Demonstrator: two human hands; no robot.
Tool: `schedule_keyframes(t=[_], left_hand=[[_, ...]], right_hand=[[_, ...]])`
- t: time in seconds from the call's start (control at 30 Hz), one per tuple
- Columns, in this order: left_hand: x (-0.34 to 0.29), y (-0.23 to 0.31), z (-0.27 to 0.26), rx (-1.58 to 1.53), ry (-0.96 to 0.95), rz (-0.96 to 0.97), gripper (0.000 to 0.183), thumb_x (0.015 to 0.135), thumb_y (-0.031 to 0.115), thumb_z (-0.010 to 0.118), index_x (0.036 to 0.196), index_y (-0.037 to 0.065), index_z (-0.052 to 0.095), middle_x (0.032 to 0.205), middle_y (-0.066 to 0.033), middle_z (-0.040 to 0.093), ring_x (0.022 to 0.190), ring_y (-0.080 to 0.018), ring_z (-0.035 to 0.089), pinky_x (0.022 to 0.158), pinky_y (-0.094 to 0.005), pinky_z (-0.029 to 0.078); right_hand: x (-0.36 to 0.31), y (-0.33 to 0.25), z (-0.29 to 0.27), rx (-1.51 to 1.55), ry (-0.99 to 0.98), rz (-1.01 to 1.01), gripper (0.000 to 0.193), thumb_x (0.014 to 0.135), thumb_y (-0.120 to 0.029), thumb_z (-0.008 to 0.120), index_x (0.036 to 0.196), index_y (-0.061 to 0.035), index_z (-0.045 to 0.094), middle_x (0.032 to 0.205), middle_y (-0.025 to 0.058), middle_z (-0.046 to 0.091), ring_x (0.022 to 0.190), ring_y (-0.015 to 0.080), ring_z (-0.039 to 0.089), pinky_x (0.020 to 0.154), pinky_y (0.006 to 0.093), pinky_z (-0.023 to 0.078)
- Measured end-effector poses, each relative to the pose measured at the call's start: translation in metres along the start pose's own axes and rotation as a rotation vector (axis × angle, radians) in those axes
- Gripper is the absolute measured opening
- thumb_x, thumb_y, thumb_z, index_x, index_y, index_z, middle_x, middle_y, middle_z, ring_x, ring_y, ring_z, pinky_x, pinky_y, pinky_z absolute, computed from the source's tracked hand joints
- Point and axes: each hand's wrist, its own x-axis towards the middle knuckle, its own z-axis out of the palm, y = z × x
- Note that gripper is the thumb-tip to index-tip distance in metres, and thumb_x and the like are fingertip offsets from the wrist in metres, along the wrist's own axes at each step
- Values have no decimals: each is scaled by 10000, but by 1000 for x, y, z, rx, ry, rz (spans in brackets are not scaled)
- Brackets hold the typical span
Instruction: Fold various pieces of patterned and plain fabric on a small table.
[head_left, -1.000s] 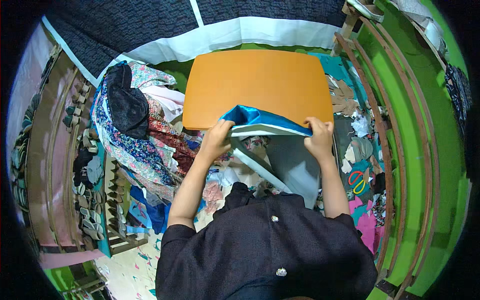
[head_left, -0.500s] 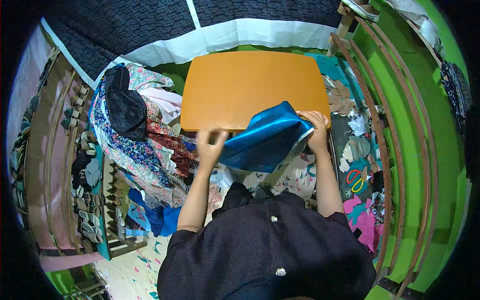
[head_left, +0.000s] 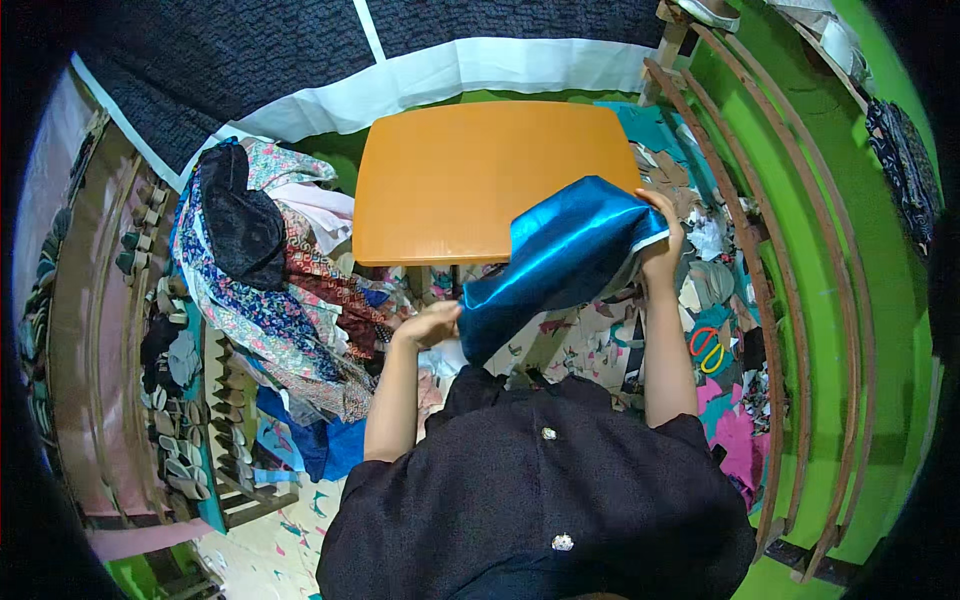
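A shiny blue piece of fabric (head_left: 560, 255) is stretched between my two hands, its upper part over the near right edge of an orange table (head_left: 470, 180). My left hand (head_left: 432, 325) is closed on the lower left end of the fabric. At the upper right end, my right hand (head_left: 660, 238) grips the cloth beside a strip of white edge. Part of the right fingers is hidden behind the fabric. The lower left corner of the cloth hangs in front of my chest.
Heaped patterned cloths (head_left: 265, 285) lie left of the table, near a rack of shoe-like pieces (head_left: 180, 430). On the right, red-and-yellow-handled scissors (head_left: 708, 350) rest among fabric scraps (head_left: 735, 440), beside wooden rails (head_left: 755, 270). Scraps litter the floor.
My left hand has moved down and closed on the fabric's left end. The right hand has risen slightly, and the cloth is pulled out longer, slanting up to the right.
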Motion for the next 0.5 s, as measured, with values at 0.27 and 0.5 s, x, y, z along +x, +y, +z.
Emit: schedule_keyframes(t=[0.27,0.5], left_hand=[[-13,97,70,360,410,339,279,855,230,568,1027,10,583,854,14,595,723,-77,532,695,-211,425],[18,147,109,200,453,621,212,881,169,532,973,-2,615,881,-16,619,782,-72,551,723,-221,432]], right_hand=[[-1,34,-40,-138,207,241,288,777,-142,599,1051,-57,570,1022,97,554,979,209,514,860,308,388],[-51,101,-101,-803,52,614,639,635,-285,682,1212,-251,411,1193,134,440,1152,343,379,942,522,245]])
